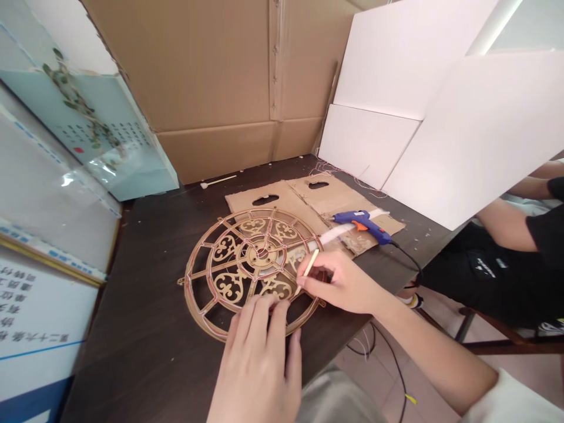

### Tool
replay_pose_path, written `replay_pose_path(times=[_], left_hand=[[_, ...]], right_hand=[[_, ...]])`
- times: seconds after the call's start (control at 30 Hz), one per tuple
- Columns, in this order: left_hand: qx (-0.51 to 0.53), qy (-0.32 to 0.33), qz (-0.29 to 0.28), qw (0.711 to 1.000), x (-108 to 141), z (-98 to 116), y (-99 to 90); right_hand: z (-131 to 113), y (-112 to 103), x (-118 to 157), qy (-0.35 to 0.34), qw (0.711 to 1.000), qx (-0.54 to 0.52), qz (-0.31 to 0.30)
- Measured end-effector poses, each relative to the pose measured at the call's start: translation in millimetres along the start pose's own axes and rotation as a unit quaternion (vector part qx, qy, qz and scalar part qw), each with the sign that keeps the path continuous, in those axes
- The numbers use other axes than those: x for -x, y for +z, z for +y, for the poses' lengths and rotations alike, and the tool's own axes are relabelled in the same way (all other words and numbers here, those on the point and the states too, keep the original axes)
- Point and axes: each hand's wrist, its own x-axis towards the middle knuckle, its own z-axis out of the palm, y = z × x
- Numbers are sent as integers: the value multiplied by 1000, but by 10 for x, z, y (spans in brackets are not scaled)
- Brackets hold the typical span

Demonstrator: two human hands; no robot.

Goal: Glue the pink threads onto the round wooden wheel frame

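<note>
A round, pale wooden openwork wheel (201, 277) with scrolled inserts lies on the dark table, and reddish wire or thread runs along its rings and spokes. My right hand (337, 281) is closed, pinching a thin wooden stick (311, 262) whose lower end is down at the wheel's right side. Over the near rim rests my left hand (259, 346), its fingers stretched out and slightly apart on the wheel; the fingertips are partly hidden. Beyond my right hand a blue glue gun (363, 225) with an orange trigger lies on a flattened piece of cardboard (286, 194).
A cotton-tipped stick (219, 181) lies at the back of the table. Brown cardboard (198, 64) stands behind it, white boards (396, 59) lean at right, and printed panels (88, 111) stand at left. The glue gun's black cord (409, 258) drops off the table. Another person's arm (504, 226) shows at right.
</note>
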Motion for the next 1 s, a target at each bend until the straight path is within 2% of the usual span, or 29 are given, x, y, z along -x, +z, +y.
replay_pose_path(times=[0.33, 1.0], left_hand=[[6, -4, -11, 1000, -19, -1, -8], [2, -2, -20, 1000, -18, 4, -12]], right_hand=[[40, 21, 2, 0, 1000, -11, 21], [29, 22, 5, -8, 1000, -3, 9]])
